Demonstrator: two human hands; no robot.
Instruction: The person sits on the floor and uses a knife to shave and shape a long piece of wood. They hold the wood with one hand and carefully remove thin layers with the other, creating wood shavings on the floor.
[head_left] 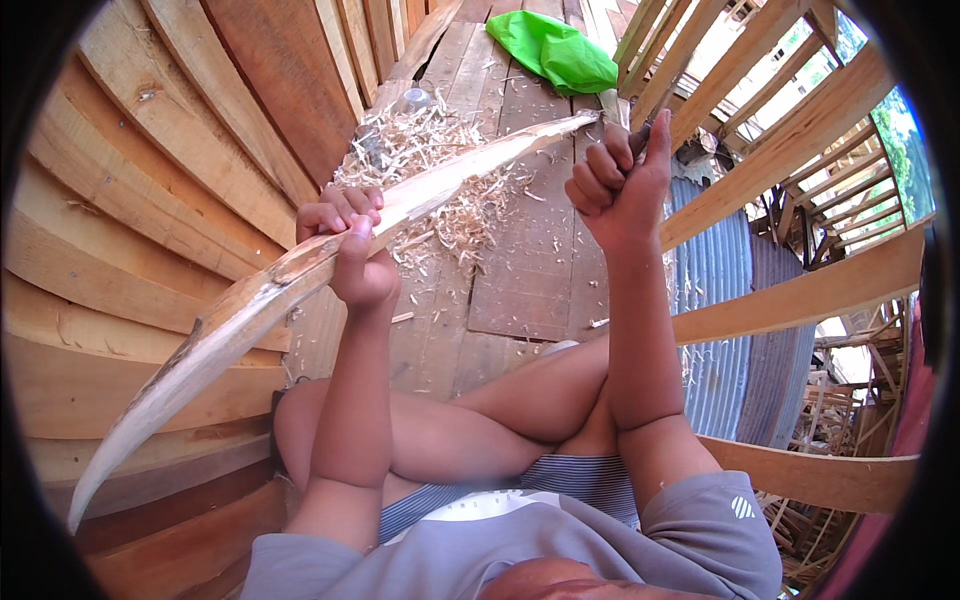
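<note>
A long, pale, partly shaved piece of wood (270, 285) slants from the lower left up to the middle of the view, tapering at its far end. My left hand (350, 240) grips it near its middle, thumb on top and fingers round the far side. My right hand (620, 180) is closed in a fist with the thumb raised, just right of the wood's far tip. In that fist is a dark tool (640, 140), of which only a short part shows; a blade cannot be made out. Bare, lighter wood shows along the far half of the piece.
Curled wood shavings (450, 220) lie heaped on the plank floor (525, 275) beyond my crossed legs. A small clear container (413, 100) stands among them. Farther off lies a bright green bag (555, 52). A plank wall (150, 190) rises on the left, a slatted railing (770, 130) on the right.
</note>
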